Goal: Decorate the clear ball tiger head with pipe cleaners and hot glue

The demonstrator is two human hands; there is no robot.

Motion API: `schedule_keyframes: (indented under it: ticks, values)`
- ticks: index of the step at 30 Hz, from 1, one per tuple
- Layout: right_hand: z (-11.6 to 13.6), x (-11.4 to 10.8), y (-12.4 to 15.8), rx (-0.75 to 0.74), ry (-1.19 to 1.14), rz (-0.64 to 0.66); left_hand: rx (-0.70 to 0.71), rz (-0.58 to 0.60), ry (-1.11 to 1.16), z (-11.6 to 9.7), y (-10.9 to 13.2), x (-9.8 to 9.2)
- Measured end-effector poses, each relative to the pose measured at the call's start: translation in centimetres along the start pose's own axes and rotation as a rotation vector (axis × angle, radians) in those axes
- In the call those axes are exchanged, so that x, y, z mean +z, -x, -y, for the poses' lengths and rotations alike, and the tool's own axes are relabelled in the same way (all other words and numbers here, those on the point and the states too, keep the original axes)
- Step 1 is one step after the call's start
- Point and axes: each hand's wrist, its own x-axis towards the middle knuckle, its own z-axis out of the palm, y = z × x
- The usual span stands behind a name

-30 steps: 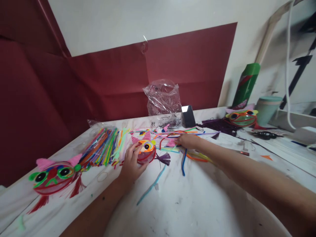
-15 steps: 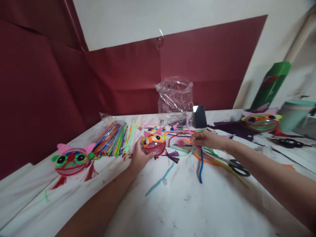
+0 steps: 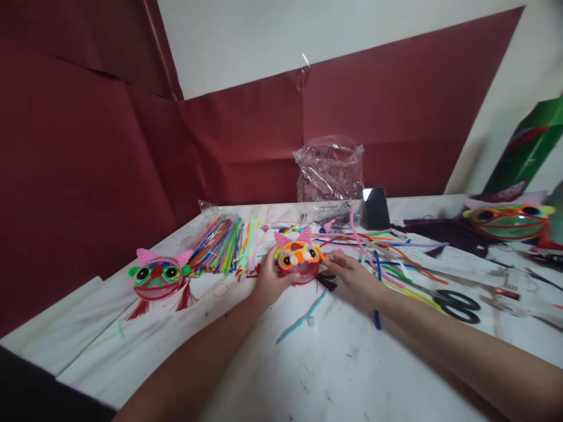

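My left hand (image 3: 271,282) grips the left side of a small animal-face craft (image 3: 301,265) with pink ears, orange brows, black eyes and a red-rimmed clear mouth. At its right side, my right hand (image 3: 345,268) is closed in a pinch on a short orange pipe cleaner (image 3: 322,256), which reaches the edge of the face. Whether the piece is attached there I cannot tell. A dark tassel (image 3: 326,282) lies below my right fingers. Under and beside my right forearm are a blue pipe cleaner (image 3: 377,320) and black-handled scissors (image 3: 460,305).
A finished-looking face craft (image 3: 158,279) with red tassels lies left, another (image 3: 505,221) far right. Bundled pipe cleaners (image 3: 219,246) lie behind my left hand. A phone (image 3: 376,209) leans near a clear plastic bag (image 3: 329,170). A light blue pipe cleaner (image 3: 301,319) lies in front.
My right hand has come left from the loose pipe cleaners to the craft, now with the orange piece in its fingers. The whole view has shifted, so things appear farther right.
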Motion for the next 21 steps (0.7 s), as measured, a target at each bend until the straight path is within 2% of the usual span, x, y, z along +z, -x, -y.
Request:
schedule_keyframes:
  ticks: [3,5,8,15,17,21]
  values:
    - [1.0,-0.7,2.2,0.0,-0.076,0.012,0.127,0.005,-0.195,-0.7,1.0,0.8]
    - [1.8,-1.2,3.3,0.003,-0.106,-0.002,0.153,0.025,-0.2,-1.3,1.6,1.4]
    - [2.6,-1.9,4.0,0.02,-0.077,-0.047,0.135,0.031,-0.15,-1.9,2.1,1.9]
    - [3.0,-3.6,3.9,0.185,-0.001,0.05,0.104,0.092,-0.218,-1.1,1.6,1.7]
    - [3.7,-4.4,4.0,0.127,0.126,0.086,0.097,0.107,-0.221,-1.0,1.5,1.7]
    - [5.8,-5.1,5.1,-0.044,0.458,0.304,0.084,0.135,-0.231,-1.4,1.6,2.1]
